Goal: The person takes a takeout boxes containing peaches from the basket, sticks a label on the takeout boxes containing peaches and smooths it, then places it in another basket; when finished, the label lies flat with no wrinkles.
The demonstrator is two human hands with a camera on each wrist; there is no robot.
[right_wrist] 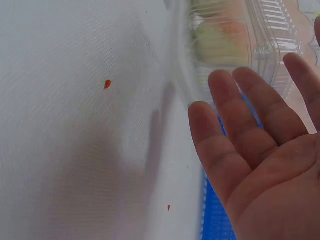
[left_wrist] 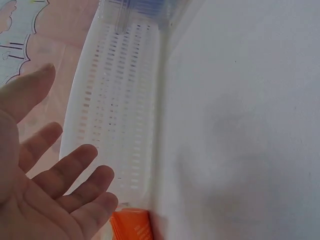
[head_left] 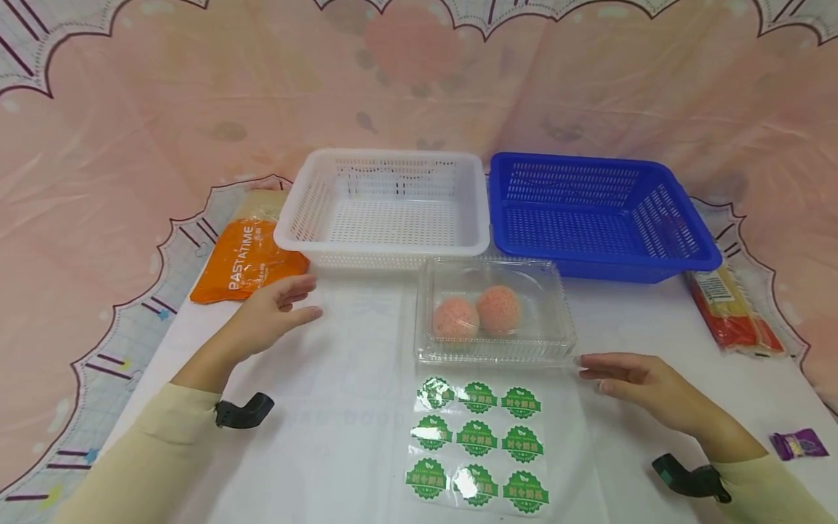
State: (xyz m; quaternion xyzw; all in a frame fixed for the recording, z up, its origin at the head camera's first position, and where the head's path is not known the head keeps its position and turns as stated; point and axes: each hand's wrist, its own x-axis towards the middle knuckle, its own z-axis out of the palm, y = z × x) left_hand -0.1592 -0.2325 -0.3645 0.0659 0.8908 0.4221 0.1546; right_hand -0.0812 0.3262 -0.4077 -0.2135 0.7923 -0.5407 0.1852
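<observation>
Clamshell box (head_left: 495, 313), clear plastic, lid closed, sits mid-table just in front of the white basket (head_left: 386, 207) and blue basket (head_left: 599, 215). Two pink-orange balls (head_left: 476, 313) inside, touching each other; glare on lid blurs them. Right hand (head_left: 644, 389) lies flat w/ fingers straight, holding nothing, fingertips just beside box's front-right corner; contact can't be told. Right wrist view shows box edge (right_wrist: 230, 45) close above the fingers (right_wrist: 235, 130), contents only a smear. Left hand (head_left: 271, 316) also relaxed and holding nothing, well left of box, near the orange pasta bag (head_left: 245, 262). Left wrist view shows only white basket wall (left_wrist: 117, 100) and a corner of the bag (left_wrist: 131, 225); box not seen there. Sticker sheet (head_left: 474, 447), nine green round labels, lies right in front of box, between the arms. Bare table (head_left: 340, 407) btw left hand and box. Far right: long red-yellow packet (head_left: 733, 309), partly behind the blue basket, and a small purple wrapper (head_left: 797, 443).
</observation>
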